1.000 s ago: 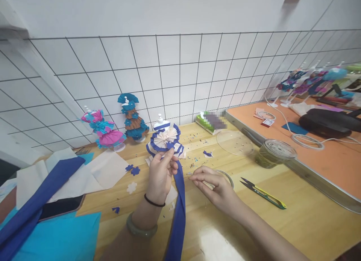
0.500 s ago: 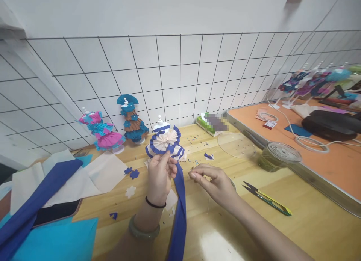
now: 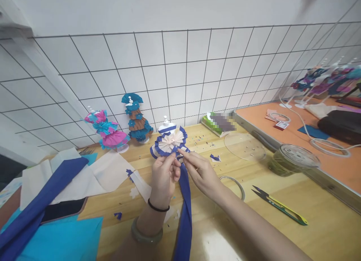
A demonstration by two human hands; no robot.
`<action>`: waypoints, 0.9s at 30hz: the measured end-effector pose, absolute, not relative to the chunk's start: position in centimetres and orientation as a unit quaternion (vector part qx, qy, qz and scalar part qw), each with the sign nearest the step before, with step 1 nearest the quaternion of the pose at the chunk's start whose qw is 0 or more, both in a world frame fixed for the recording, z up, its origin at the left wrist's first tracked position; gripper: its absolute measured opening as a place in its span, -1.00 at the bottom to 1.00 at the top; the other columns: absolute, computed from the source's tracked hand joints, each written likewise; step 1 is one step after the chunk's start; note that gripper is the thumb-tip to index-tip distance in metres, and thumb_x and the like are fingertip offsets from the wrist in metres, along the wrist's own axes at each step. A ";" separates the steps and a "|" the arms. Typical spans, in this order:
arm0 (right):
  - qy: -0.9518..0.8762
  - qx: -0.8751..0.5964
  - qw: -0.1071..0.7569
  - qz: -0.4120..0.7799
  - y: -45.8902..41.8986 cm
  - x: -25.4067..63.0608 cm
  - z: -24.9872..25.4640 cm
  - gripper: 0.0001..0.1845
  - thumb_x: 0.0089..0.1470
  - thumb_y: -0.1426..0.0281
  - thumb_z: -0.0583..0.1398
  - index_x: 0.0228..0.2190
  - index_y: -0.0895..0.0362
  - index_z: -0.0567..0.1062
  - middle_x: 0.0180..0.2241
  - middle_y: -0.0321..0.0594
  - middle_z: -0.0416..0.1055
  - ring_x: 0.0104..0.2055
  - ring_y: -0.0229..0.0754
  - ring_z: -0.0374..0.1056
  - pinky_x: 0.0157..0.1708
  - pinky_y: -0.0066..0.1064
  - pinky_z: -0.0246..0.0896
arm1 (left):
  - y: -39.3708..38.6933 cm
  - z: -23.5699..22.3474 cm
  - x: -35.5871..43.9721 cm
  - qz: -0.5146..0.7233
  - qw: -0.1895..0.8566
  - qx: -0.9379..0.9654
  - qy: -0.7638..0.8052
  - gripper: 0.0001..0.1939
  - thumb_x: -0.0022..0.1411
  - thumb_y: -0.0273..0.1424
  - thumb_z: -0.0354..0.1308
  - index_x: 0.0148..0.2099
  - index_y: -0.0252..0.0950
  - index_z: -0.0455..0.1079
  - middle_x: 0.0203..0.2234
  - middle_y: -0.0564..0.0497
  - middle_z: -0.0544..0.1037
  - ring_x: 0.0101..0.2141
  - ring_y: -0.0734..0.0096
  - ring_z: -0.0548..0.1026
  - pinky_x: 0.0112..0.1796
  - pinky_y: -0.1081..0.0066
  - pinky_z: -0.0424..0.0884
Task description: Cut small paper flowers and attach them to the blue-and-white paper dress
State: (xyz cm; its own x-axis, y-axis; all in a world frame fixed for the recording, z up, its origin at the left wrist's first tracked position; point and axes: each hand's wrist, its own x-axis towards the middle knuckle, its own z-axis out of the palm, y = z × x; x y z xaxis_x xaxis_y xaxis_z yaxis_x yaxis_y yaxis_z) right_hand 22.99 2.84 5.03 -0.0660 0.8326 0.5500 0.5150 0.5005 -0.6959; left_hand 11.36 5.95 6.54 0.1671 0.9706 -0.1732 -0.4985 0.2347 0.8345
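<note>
My left hand pinches the top end of a long blue crepe-paper strip, which runs down toward the table's front edge. My right hand meets it there, thumb and fingers pressed together at the left fingertips; whatever it pinches is too small to make out. Just behind both hands stands a small white dress-form stand in a pleated cream paper dress with blue edging. The hands hide the dress's lower part. A pale paper strip lies left of my left wrist.
Two dressed stands, one pink and turquoise, one brown and teal, stand at back left. Paper sheets and a phone lie left. Thread snips, a clear disc, a lidded jar and a green box are right.
My right hand has moved left and up to meet my left fingertips. The view has swung slightly left. A pale strip shows beside my left wrist, partly covering the blue paper flowers.
</note>
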 end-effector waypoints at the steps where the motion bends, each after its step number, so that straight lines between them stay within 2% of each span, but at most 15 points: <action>1: -0.713 -0.474 0.490 0.163 2.9 23.0 5.0 -0.61 0.16 0.50 -0.04 0.02 0.11 0.30 -0.36 -0.18 0.32 -0.31 -0.22 0.27 -0.29 -0.39 0.20 | 6.0 6.5 11.3 0.528 0.698 0.317 0.366 -0.78 -0.10 -0.36 0.22 -0.56 -0.35 0.23 -0.74 0.16 0.36 -0.83 0.70 0.21 -0.82 0.65 -0.04; 16: -0.728 -0.484 0.462 0.153 3.2 22.8 4.8 -0.59 0.16 0.50 -0.05 0.04 0.15 0.26 -0.33 -0.14 0.34 -0.28 -0.20 0.28 -0.26 -0.37 0.21 | 6.4 6.2 11.4 0.530 0.712 0.300 0.349 -0.79 -0.05 -0.38 0.18 -0.56 -0.35 0.21 -0.75 0.16 0.35 -0.84 0.71 0.19 -0.83 0.65 -0.07; 27: -0.756 -0.520 0.388 0.087 3.4 22.6 4.7 -0.57 0.16 0.47 -0.08 0.08 0.18 0.20 -0.34 -0.11 0.35 -0.30 -0.16 0.31 -0.31 -0.35 0.25 | 6.1 6.5 11.4 0.531 0.717 0.287 0.349 -0.73 0.02 -0.27 0.12 -0.55 -0.35 0.22 -0.76 0.13 0.37 -0.84 0.68 0.20 -0.83 0.64 -0.02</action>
State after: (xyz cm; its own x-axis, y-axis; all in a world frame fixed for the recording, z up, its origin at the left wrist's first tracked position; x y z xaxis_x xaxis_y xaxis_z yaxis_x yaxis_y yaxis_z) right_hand 22.57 3.35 4.73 -0.1579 0.8537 0.4962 0.7190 0.4439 -0.5348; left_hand 11.43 6.13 6.54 0.1939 0.9614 -0.1954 -0.5612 0.2721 0.7817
